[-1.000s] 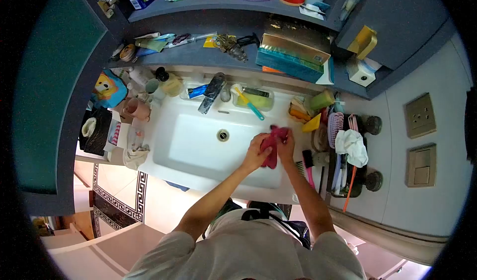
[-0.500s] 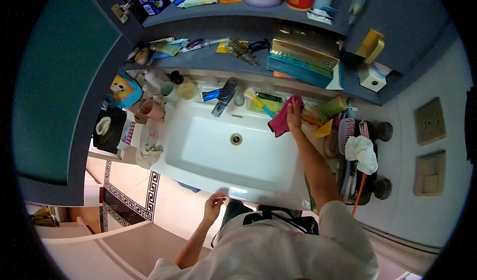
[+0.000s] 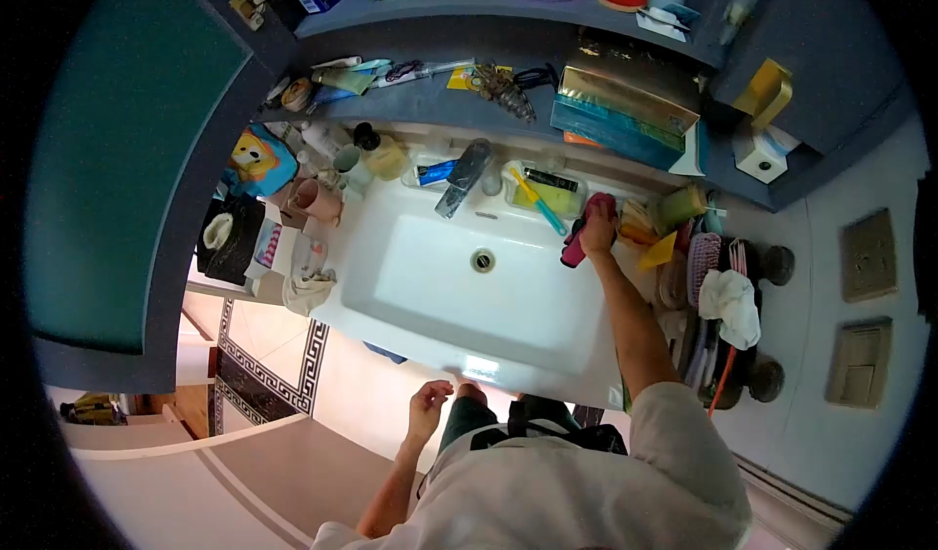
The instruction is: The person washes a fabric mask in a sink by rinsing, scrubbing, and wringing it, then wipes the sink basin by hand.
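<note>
My right hand is closed round a dark pink cloth with a dark edge, bunched at the sink's back right corner. Left of it, a yellow-and-blue handled tool leans across a soap tray with something green in it. My left hand hangs near the sink's front edge, its fingers loosely bent and slightly apart, with nothing visible in them. Between the hands lies the white sink, its drain uncovered. The faucet stands at the back.
Bottles and a pink cup crowd the sink's left side. To the right stand brushes, a white crumpled cloth and a green container. Above, a shelf holds boxes and small items. An open cabinet door is at left.
The pink cloth was spread flat under my right palm; now it is bunched in my fingers. My left hand stays low by the sink's front edge. The view has shifted slightly.
</note>
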The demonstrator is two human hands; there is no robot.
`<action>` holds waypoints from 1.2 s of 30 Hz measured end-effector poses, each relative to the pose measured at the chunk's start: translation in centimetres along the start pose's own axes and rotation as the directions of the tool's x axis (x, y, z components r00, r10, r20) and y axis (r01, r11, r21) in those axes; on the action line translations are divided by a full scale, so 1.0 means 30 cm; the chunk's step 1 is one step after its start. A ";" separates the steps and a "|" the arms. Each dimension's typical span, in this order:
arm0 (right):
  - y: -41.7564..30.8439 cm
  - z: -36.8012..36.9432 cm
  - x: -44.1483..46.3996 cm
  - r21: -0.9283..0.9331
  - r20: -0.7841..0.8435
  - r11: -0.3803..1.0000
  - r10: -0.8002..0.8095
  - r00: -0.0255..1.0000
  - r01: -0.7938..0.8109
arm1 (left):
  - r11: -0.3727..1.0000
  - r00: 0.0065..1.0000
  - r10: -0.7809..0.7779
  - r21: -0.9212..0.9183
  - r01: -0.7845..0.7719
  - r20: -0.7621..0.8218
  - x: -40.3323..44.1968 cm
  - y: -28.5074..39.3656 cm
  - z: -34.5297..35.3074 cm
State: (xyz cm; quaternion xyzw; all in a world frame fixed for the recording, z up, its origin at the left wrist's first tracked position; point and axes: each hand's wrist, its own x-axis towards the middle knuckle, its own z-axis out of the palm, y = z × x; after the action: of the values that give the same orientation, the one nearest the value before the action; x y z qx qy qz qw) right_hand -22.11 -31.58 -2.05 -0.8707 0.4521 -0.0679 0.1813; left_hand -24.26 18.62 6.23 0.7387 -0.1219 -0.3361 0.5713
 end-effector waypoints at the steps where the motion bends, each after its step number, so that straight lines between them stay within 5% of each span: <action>1: -0.003 -0.010 -0.007 -0.036 0.014 0.999 -0.006 1.000 0.007 | 1.000 1.000 -0.004 -0.011 0.004 -0.005 0.004 -0.004 -0.011; 4: 0.027 0.020 -0.022 -0.101 0.045 0.992 -0.065 0.997 0.069 | 0.999 0.999 0.001 -0.032 -0.002 -0.040 0.009 -0.009 -0.036; 7: 0.066 0.070 -0.119 0.055 -0.218 0.970 -0.220 0.951 0.237 | 0.999 1.000 0.011 -0.047 -0.012 -0.029 0.020 0.002 -0.063; 10: 0.069 0.050 -0.236 0.274 0.129 0.959 -0.113 0.985 0.074 | 0.992 0.991 0.124 0.013 -0.125 0.051 0.026 0.023 -0.101; 11: 0.063 0.056 -0.309 0.345 -0.021 0.932 -0.111 0.994 0.111 | 0.989 0.990 0.133 0.055 -0.136 0.049 0.031 0.011 -0.119; 15: 0.067 0.017 -0.495 0.553 0.010 0.829 0.095 0.995 -0.085 | 0.970 0.981 0.157 0.167 -0.175 0.115 0.040 0.007 -0.216; 18: 0.059 -0.095 -0.538 0.656 -0.201 0.752 0.097 0.975 0.061 | 0.948 0.968 0.208 0.216 -0.236 0.143 0.037 -0.008 -0.289; 21: 0.088 -0.174 -0.494 0.328 -0.438 0.930 -0.006 0.899 0.166 | 0.935 0.970 0.189 0.273 -0.226 0.156 0.025 -0.019 -0.339; 24: 0.111 -0.131 -0.462 -0.083 -0.297 0.997 -0.025 0.955 0.001 | 0.934 0.970 0.175 0.282 -0.218 0.170 0.002 -0.017 -0.364; 25: 0.147 -0.100 -0.440 -0.074 -0.072 0.996 0.038 0.997 -0.044 | 0.925 0.966 0.177 0.305 -0.228 0.186 -0.010 -0.012 -0.371; 29: 0.133 -0.035 -0.466 -0.095 0.036 0.994 0.059 0.998 -0.055 | 0.909 0.960 0.137 0.353 -0.220 0.246 -0.058 -0.069 -0.414; 36: 0.241 0.063 -0.364 -0.155 -0.002 0.951 -0.270 0.963 0.267 | 0.860 0.975 0.038 0.489 -0.144 0.221 -0.142 -0.131 -0.473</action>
State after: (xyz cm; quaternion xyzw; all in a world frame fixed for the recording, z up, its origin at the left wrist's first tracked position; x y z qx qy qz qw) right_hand -33.46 -26.04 -6.02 -0.9345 0.3356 -0.0670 0.0979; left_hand -19.20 33.08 5.82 0.8170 -0.2978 -0.3389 0.3591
